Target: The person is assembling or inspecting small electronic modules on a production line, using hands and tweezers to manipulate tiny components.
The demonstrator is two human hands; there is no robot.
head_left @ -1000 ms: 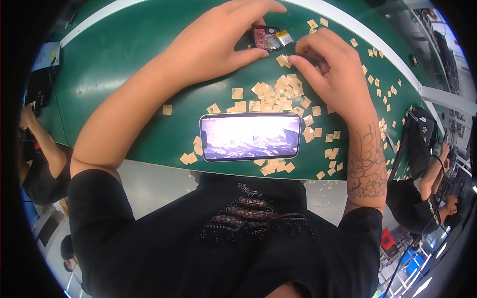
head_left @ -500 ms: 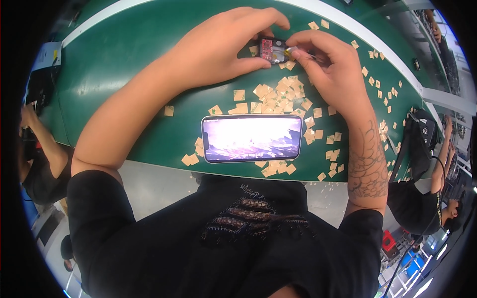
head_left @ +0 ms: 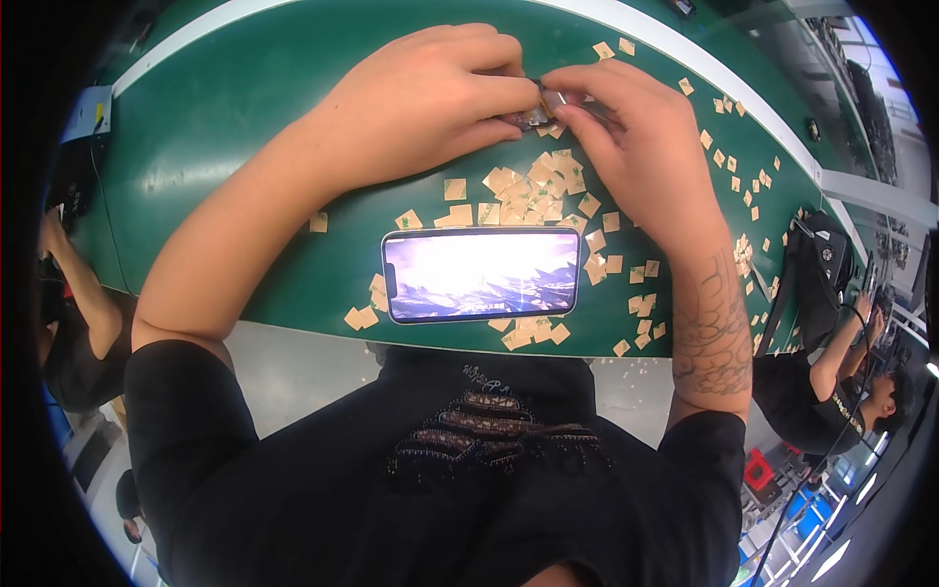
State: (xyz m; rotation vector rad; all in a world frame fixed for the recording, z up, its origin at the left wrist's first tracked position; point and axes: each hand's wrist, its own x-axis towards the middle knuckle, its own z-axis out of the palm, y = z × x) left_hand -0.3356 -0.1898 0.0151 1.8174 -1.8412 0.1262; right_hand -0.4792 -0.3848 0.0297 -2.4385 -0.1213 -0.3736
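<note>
Near the far side of the green table, my left hand (head_left: 430,103) is closed around a small dark electronic device (head_left: 533,119), its fingers covering most of it. From the right, my right hand (head_left: 641,132) meets it, thumb and forefinger pinching a small silvery-grey flat piece (head_left: 555,99) at the device's right end. Whether that piece is joined to the device, I cannot tell. Just below both hands lies a loose pile of small tan square stickers (head_left: 533,191). A phone (head_left: 484,276) with a lit screen lies flat nearer to me.
More tan squares are scattered across the right of the green table (head_left: 225,147). A black bag (head_left: 822,264) sits at its right edge. Other people are on both sides: an arm (head_left: 83,269) at left, a person in black (head_left: 822,401) at right.
My left fingers have come down over the device, hiding the red circuit board that showed before. My right hand stays pinched at its right end. The whole view has shifted slightly.
</note>
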